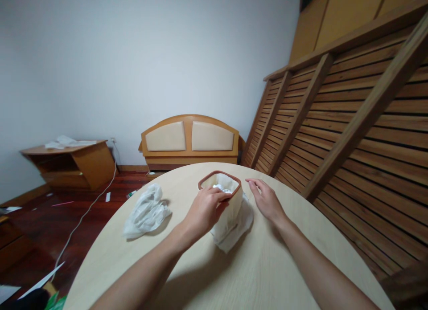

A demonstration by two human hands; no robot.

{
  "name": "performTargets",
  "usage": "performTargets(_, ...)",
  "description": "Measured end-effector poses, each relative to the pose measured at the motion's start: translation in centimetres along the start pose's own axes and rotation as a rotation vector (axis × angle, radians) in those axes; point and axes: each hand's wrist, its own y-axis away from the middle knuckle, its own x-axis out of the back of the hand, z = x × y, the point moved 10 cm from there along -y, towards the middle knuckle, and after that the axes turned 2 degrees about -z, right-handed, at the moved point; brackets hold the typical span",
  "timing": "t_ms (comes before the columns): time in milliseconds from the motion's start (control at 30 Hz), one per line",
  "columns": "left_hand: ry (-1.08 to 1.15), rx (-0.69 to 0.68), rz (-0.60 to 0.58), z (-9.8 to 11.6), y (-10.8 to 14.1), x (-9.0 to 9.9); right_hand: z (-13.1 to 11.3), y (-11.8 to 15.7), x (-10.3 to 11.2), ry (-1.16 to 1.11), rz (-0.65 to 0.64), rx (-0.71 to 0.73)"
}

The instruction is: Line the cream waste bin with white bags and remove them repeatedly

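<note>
A small trash bin (220, 172) with a brown rim stands on the round table, tilted slightly. A thin whitish bag (229, 223) covers its outside and bunches loosely around its base. Some crumpled white material shows inside the opening; I cannot tell what it is. My left hand (207, 206) grips the near side of the rim, fingers over the edge. To the right of the bin, my right hand (264, 198) is held apart from it, fingers stretched out and holding nothing. A crumpled white plastic bag (149, 212) lies left of the bin.
The pale round table (277, 265) fills the foreground. A slatted wooden panel (334, 118) leans along the right side. Behind stands a padded headboard (190, 136). At left are a low wooden cabinet (93, 161) and a white cable (85, 214) on the dark red floor.
</note>
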Motion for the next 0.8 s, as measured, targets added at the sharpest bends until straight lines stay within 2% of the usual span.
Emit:
performTargets(67,0.009,-0.016,-0.017,0.9,0.0,-0.1,-1.9,-0.6,0.6,-0.061,0.000,-0.002)
performTargets(167,0.028,-0.036,-0.046,2.2,0.1,-0.7,-4.0,-1.5,0.2,-0.113,-0.111,-0.041)
performTargets(233,0.033,-0.045,-0.051,2.9,0.3,-1.2,-5.1,-1.8,-0.6,-0.122,-0.224,-0.044)
performTargets(367,0.019,-0.072,-0.042,4.3,0.6,-1.6,-6.9,-1.5,-2.1,-0.135,-0.457,0.048)
performTargets(467,0.090,-0.089,-0.107,4.7,0.6,-1.3,-6.9,-1.3,-2.0,-0.124,-0.470,0.076)
performTargets(533,0.217,-0.108,-0.168,4.4,0.4,-0.6,-6.8,-1.0,-1.9,-0.119,-0.467,0.102)
performTargets(567,0.269,-0.110,-0.169,3.9,0.2,-0.1,-6.8,-0.9,-1.9,-0.114,-0.464,0.118)
performTargets(600,0.298,-0.094,-0.122,2.9,-0.1,0.8,-6.8,-0.8,-1.9,-0.108,-0.459,0.133)
performTargets(667,0.290,0.001,-0.013,-0.1,-0.7,2.0,-6.8,-0.7,-2.0,-0.095,-0.443,0.155)
performTargets(733,0.290,0.127,0.035,-3.4,-1.0,1.9,-6.9,-0.7,-2.3,-0.085,-0.443,0.183)
performTargets(800,0.346,0.225,0.018,-5.9,-1.2,0.9,-7.0,-0.6,-2.7,-0.074,-0.463,0.206)
